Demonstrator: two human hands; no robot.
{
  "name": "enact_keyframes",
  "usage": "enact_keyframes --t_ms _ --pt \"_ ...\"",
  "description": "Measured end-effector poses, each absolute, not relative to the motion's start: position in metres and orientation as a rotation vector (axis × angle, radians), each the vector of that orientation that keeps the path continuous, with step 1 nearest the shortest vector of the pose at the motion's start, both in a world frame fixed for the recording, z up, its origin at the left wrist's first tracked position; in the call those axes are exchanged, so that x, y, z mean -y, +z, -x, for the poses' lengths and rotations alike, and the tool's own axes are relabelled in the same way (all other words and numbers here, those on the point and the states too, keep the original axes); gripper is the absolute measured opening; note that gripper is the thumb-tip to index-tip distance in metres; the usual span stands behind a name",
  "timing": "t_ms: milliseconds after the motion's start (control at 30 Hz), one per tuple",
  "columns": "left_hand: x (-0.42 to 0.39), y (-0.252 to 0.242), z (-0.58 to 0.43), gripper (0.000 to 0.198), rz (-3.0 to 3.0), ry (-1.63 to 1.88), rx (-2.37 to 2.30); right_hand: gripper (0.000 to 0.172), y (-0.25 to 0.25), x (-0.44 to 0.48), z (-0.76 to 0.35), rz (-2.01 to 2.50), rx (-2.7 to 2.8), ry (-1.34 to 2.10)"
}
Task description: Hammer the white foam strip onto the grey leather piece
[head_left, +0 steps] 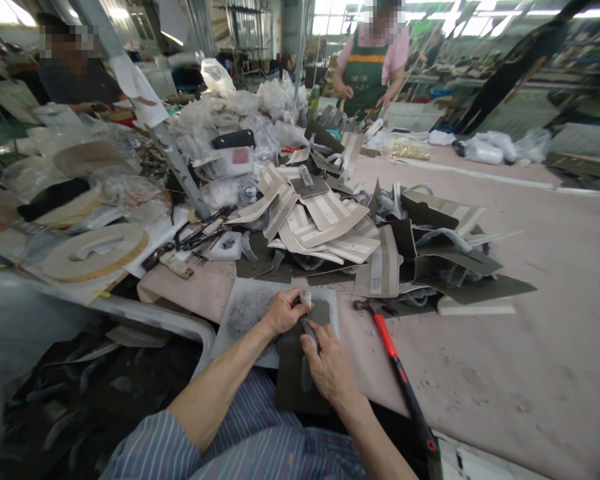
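Left hand (283,312) grips what I take for a punch (306,299) upright over the panel (293,381); right hand (331,368), grip unclear from here, sits nearer the hammer (387,335).

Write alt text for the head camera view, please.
Two bare hands work over a dark olive panel on a pale pink work table: the left hand grips a small pale cylinder, the right hand rests on a grey strip. A red-handled hammer lies alongside, before a heap of beige-and-olive cut pieces; a person in a green apron stands beyond.
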State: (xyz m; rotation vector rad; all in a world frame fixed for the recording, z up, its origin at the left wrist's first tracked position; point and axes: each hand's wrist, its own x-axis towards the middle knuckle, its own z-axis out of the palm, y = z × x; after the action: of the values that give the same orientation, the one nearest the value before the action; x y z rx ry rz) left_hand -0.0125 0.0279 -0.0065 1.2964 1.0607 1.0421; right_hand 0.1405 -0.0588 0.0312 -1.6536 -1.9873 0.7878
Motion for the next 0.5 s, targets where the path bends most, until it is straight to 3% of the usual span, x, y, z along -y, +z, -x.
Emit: enact_keyframes --t_ms 100,200,267,400,500 --pt "-0.026 -0.007 0.012 0.012 -1.402 1.031 -1.09 0.044 0.032 0.053 -0.166 1.673 1.886 0.632" --pt "-0.022 -0.007 0.011 0.01 -1.518 1.033 -1.177 0.043 0.026 0.051 -0.213 1.973 1.842 0.225" --pt "-0.019 -0.007 0.01 0.009 -1.545 1.049 -1.21 0.04 0.018 0.054 -0.246 2.208 1.861 0.144" --pt "-0.015 -0.006 0.008 0.011 -1.585 1.062 -1.211 0.017 0.007 0.066 -0.283 2.35 1.552 0.713" --pt "-0.014 -0.003 0.008 0.011 -1.644 1.057 -1.203 0.018 0.022 0.071 -0.275 2.185 1.301 1.144"
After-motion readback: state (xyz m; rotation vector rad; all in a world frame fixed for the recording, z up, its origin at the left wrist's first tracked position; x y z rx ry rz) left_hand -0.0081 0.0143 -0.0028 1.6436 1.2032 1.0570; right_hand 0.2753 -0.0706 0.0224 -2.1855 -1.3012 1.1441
